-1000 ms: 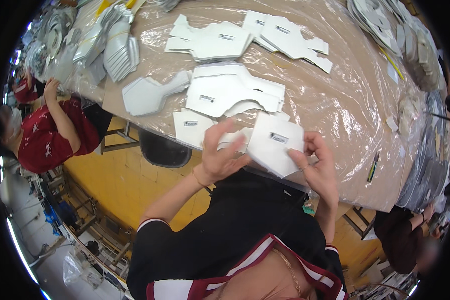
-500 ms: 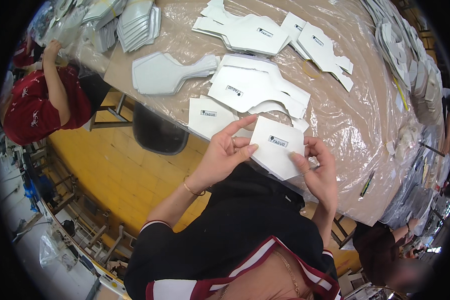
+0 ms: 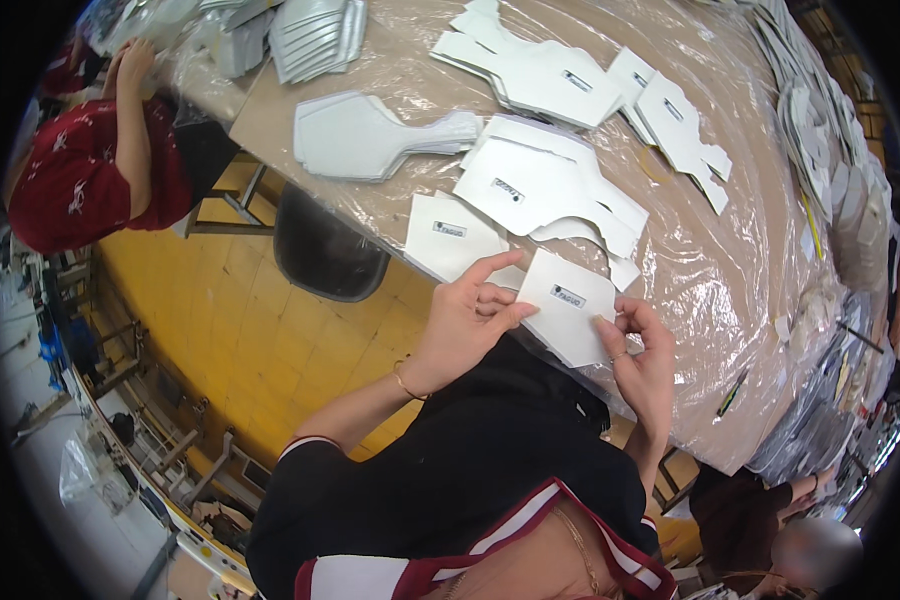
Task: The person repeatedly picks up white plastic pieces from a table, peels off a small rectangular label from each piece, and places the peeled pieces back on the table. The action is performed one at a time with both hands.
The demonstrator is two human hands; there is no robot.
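A white cut piece with a small dark-bordered label print is held up in front of me, over the near edge of the table. My left hand pinches its left edge, the thumb on the front and the forefinger stretched toward the upper corner. Thumb and fingers of my right hand grip the opposite edge. Just beyond lie a pile of similar square pieces and a stack of larger curved white pieces, both bearing the same kind of label.
More labelled white pieces and plain bottle-shaped ones lie on the plastic-covered table. A small cutter or pen lies at the right. A black stool stands left. A person in red works at far left; another sits at lower right.
The whole view has shifted, so the table and its stacks appear farther right and slightly lower. Both hands keep their grip on the white piece, which has hardly changed its tilt.
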